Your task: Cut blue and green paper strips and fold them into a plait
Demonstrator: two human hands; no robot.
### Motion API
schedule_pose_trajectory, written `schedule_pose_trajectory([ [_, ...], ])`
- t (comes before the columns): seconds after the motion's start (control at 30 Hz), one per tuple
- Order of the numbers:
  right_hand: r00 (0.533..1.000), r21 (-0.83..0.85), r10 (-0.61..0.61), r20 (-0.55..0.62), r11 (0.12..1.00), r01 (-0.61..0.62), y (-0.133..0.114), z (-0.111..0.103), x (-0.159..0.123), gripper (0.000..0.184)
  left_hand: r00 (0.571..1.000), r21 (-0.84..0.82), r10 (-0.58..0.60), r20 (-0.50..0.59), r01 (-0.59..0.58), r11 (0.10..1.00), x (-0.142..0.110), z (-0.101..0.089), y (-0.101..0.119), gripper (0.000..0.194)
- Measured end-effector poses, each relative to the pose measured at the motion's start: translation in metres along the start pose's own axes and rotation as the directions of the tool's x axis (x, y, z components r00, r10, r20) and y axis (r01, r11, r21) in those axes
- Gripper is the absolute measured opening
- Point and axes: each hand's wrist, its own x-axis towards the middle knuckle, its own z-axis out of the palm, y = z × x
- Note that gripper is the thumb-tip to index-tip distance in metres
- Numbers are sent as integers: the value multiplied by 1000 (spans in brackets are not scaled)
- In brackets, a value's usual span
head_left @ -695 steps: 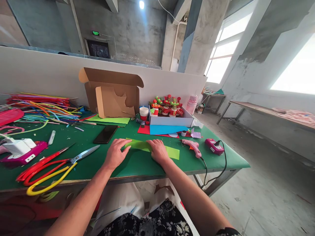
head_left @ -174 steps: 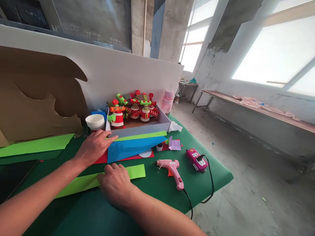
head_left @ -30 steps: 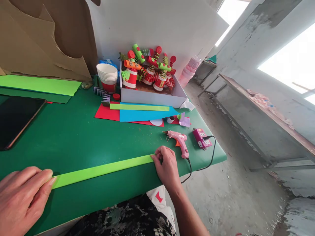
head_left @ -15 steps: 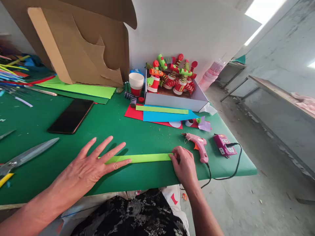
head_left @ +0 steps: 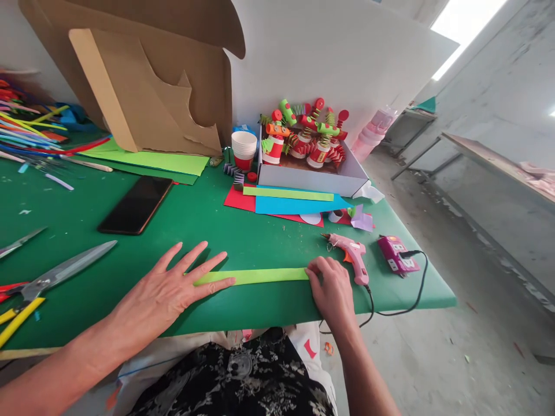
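Note:
A narrow light-green paper strip (head_left: 264, 277) lies flat along the table, parallel to its front edge. My left hand (head_left: 173, 283) rests palm down with fingers spread, covering the strip's left end. At the other end, my right hand (head_left: 332, 283) has its thumb and curled fingers closed on the strip; the fingers partly hide that tip. Just beyond my right hand is a pink glue gun (head_left: 353, 251), its nozzle pointing left. Large scissors (head_left: 65, 271) with yellow and red handles lie left of my left hand.
A black phone (head_left: 136, 205) lies behind my left hand. Farther back are stacked paper cups (head_left: 244, 144), coloured sheets (head_left: 286, 204) and a white box (head_left: 303, 178) of red-green paper figures. A magenta power block (head_left: 396, 254) with a cord sits near the right edge. Cardboard (head_left: 143, 98) stands behind.
The view has turned slightly left, showing more of the scissors. Both hands stay at the strip in nearly the same pose.

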Motion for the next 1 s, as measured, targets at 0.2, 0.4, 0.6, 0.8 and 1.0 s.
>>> schedule_pose_trajectory([
  [0.2,921,46,-366,-135,926,375,-71,-4,-19,43,992,132,114,54,-120,984,-10,22,-14,92],
  [0.4,706,204,-648,286,761,616,-109,21,-32,71,993,88,121,-12,-119,989,-13,38,-18,58],
  [0.6,787,197,-485,381,874,444,-95,16,-28,86,986,119,163,-41,-157,980,-10,19,-12,85],
  [0.8,760,218,-512,402,859,463,-81,8,-22,85,956,168,271,-117,-249,954,-3,10,-14,86],
  [1.0,809,197,-515,285,857,476,-52,9,-15,69,962,153,253,-100,-236,959,-3,10,-13,84],
])
